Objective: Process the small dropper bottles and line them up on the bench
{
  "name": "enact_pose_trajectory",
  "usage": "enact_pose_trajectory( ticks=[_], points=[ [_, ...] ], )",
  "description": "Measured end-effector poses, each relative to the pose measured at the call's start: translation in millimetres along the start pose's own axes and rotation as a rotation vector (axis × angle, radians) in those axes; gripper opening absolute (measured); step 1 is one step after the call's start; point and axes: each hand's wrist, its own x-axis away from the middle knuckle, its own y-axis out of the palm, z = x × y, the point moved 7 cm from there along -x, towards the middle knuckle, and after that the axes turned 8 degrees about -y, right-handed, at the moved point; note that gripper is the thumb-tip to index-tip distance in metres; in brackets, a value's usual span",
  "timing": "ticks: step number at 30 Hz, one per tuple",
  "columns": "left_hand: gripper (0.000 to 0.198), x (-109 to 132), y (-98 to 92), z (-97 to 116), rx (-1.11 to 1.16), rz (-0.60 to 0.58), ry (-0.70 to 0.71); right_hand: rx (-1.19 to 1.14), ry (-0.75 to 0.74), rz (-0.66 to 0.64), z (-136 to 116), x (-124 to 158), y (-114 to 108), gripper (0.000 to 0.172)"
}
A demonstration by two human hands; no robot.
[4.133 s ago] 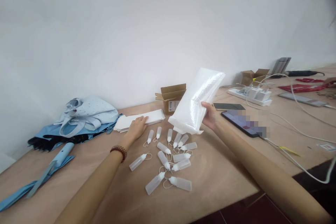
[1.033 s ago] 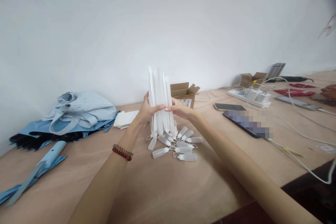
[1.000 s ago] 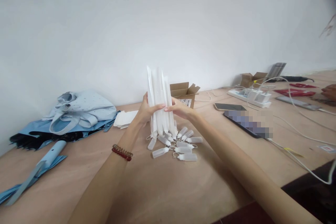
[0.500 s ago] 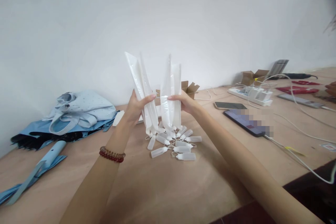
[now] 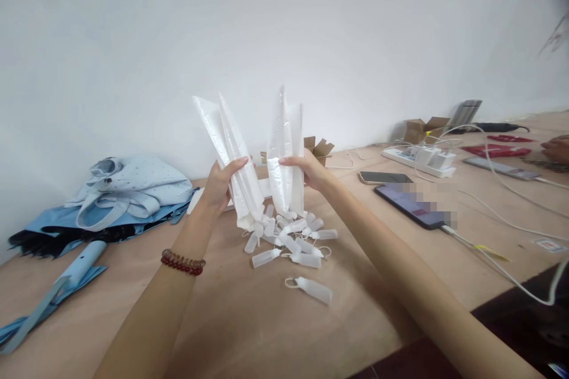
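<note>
Both my hands hold upright stacks of clear plastic bags above the wooden table (image 5: 249,331). My left hand (image 5: 220,186) is closed round the left stack of bags (image 5: 229,148), which leans left. My right hand (image 5: 306,169) is closed round the right stack of bags (image 5: 284,148), which stands nearly straight. Below the bags lies a pile of small white dropper bottles (image 5: 288,240) with looped caps. One dropper bottle (image 5: 313,289) lies apart, nearer to me. A beaded bracelet (image 5: 182,262) is on my left wrist.
A blue bag and folded umbrella (image 5: 111,201) lie at the left. A small open cardboard box (image 5: 322,149) stands behind the bags. To the right are two phones (image 5: 406,204), a power strip (image 5: 420,157) with cables, another box and another person's hand (image 5: 555,148).
The single stack of bags has been split into two, one in each hand, and the halves have moved apart. One bottle now lies apart, nearer me.
</note>
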Motion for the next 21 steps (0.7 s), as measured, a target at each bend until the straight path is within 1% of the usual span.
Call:
enact_pose_trajectory(
  ticks=[5, 8, 10, 11, 13, 16, 18, 21],
  points=[
    [0.050, 2.2, -4.9, 4.1, 0.066, 0.026, -0.064, 0.014, -0.010, 0.089, -5.7, 0.0, -5.3, 0.049],
    [0.050, 3.2, -7.8, 5.1, 0.098, 0.034, -0.106, 0.035, 0.021, 0.128, -7.0, 0.6, -3.3, 0.049],
    [0.052, 2.3, -7.6, 2.2, 0.101, 0.019, -0.122, 0.046, 0.047, 0.144, -5.6, 1.1, 1.3, 0.049],
    [0.053, 1.6, -6.3, 0.4, 0.096, 0.004, -0.115, 0.052, 0.042, 0.140, -5.2, 1.0, 5.1, 0.049],
    [0.055, 1.0, -0.9, -1.7, 0.080, -0.039, -0.049, 0.103, 0.005, 0.127, -5.4, 0.7, 13.1, 0.051],
    [0.060, 3.4, 12.5, -6.4, 0.042, -0.129, 0.043, 0.274, -0.024, 0.138, -4.3, 2.4, 20.1, 0.058],
    [0.062, 5.9, 21.0, -13.5, 0.029, -0.187, 0.021, 0.339, -0.019, 0.096, -3.9, 4.2, 25.0, 0.059],
    [0.058, 8.3, 26.8, -22.6, 0.043, -0.222, -0.028, 0.311, -0.042, -0.101, -7.1, 6.7, 37.8, 0.054]
  ],
)
